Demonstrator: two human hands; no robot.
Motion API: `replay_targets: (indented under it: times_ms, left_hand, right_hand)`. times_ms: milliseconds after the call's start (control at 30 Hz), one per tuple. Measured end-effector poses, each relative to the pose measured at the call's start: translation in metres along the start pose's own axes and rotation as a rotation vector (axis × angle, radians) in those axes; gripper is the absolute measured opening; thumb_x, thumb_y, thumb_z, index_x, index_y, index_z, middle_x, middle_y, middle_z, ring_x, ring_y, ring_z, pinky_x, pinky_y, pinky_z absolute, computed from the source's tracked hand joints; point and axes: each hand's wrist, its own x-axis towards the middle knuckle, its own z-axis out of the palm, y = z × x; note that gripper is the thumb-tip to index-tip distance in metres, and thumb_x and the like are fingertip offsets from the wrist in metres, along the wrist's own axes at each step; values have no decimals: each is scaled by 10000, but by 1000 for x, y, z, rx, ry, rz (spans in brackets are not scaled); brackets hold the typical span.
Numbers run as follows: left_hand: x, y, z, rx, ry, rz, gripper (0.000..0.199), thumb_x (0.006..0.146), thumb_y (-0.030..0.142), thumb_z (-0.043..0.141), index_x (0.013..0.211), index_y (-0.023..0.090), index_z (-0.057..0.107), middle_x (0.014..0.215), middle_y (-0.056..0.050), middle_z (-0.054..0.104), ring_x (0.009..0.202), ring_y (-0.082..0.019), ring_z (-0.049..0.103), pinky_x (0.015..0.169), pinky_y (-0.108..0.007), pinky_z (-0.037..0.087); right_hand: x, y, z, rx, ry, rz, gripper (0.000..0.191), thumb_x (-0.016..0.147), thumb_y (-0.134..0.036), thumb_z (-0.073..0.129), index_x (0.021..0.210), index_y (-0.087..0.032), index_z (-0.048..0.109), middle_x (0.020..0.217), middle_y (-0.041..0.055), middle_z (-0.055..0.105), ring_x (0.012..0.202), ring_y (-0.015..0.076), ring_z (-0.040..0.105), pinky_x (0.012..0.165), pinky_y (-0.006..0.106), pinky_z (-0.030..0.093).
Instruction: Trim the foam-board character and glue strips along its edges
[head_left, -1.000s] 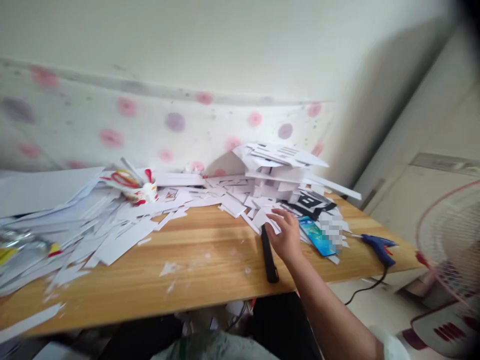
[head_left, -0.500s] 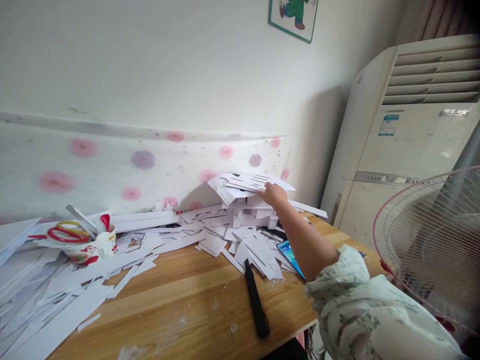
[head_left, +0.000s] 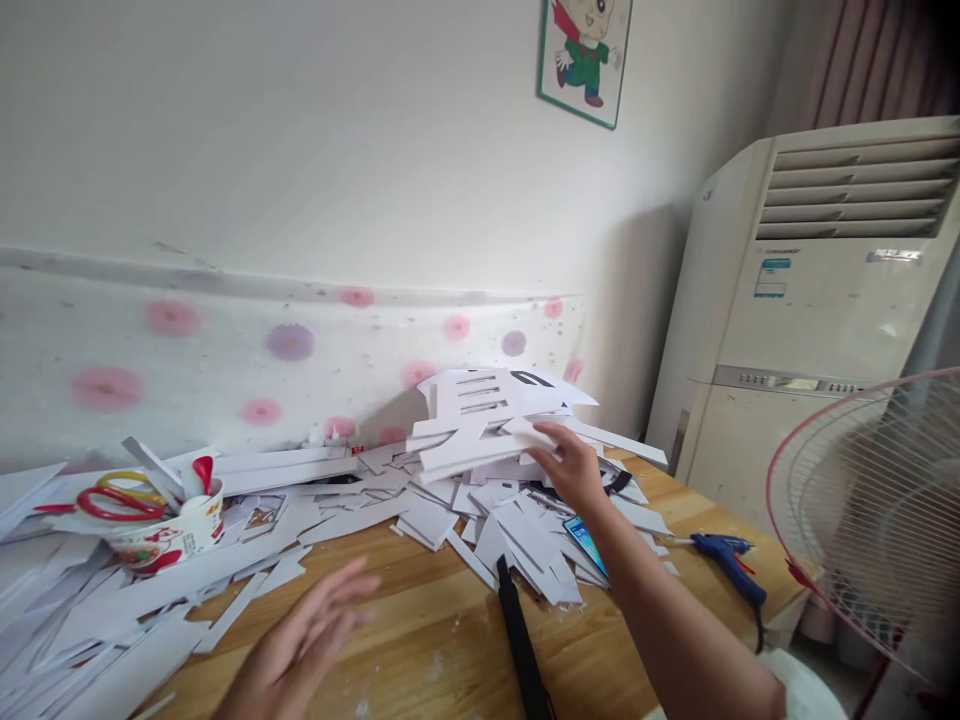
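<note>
My right hand [head_left: 571,462] pinches the right end of some white cut foam-board pieces [head_left: 472,445], in front of a stack of white sheets with slots and a black shape [head_left: 531,378]. My left hand [head_left: 311,625] is over the wooden table's front part, slightly blurred, fingers apart and holding nothing. Between the hands, a black cutter-like tool [head_left: 519,640] lies on the table. White scraps [head_left: 525,550] are heaped below my right hand, beside a phone with a lit screen [head_left: 585,540].
A paper cup [head_left: 169,535] with red and yellow scissors stands at the left among white strips [head_left: 187,575]. A blue glue gun [head_left: 727,565] lies at the right of the wooden table [head_left: 420,650], near a fan [head_left: 877,500]. An air conditioner [head_left: 832,300] stands behind.
My left hand has come into view at the bottom. My right hand has drawn nearer with white pieces from the stack. The view has tilted up a little, and the glue gun now shows.
</note>
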Motion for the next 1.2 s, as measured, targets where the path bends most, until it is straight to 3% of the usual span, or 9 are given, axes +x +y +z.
replay_targets:
  times_ms: [33,133,267,400,667,767,1000,1200]
  left_hand:
    - [10,7,16,-105,-87,-24,662,726,597,676,1288,270,552,1326,-81,581,1159,-300,578,1028,-401,441]
    - [35,27,52,-515,-141,-86,691,771,643,592,1321,233,507,1291,-109,608,1114,-310,607,961,-454,494]
    - [44,35,61,-657,-117,-64,459,809,449,650,1204,216,615,1319,-107,591,1081,-304,604,750,-420,580]
    - [41,31,50,-626,-19,-43,428,731,392,746,1111,208,679,1284,-106,615,1073,-305,591,670,-355,588]
    - [39,33,20,-563,111,-68,582,500,381,892,1035,237,711,1330,-79,586,1226,-379,485,636,-329,601]
    - [49,23,-5,-531,181,-49,610,483,400,895,1040,241,702,1310,-75,601,1298,-391,411,615,-298,600]
    - [78,-28,-69,-519,305,22,528,509,356,880,1003,301,703,1410,30,526,1392,-338,308,652,-269,614]
    - [79,-33,-73,-508,330,-25,475,520,351,872,966,285,722,1376,3,561,1382,-351,330,625,-244,602]
  right_hand:
    - [-13,-4,1,91,36,-107,297,795,-335,660,1063,-207,675,1126,107,700,995,254,665,797,376,549]
    - [-44,-16,6,256,123,-320,278,820,-241,669,1097,-229,649,1175,117,671,1124,251,619,936,427,512]
    - [-67,-28,11,311,118,-373,377,807,-158,689,1164,-256,619,1198,110,659,1151,238,607,954,419,511]
    - [-71,-34,20,387,113,-377,403,800,-129,693,1172,-265,616,1232,108,643,1168,236,597,968,422,503]
    - [-73,-41,46,452,111,-365,402,797,-122,691,1164,-268,620,1242,113,638,1159,253,600,953,446,507]
    - [-72,-39,49,440,166,-346,402,794,-109,689,1159,-267,625,1242,112,637,1164,256,597,957,457,503]
    - [-52,-18,49,347,265,-321,362,800,-147,691,1145,-243,631,1230,127,638,1166,263,594,969,486,491]
    - [-24,-4,48,203,346,-270,281,817,-254,674,1091,-199,649,1200,140,657,1140,266,607,981,499,469]
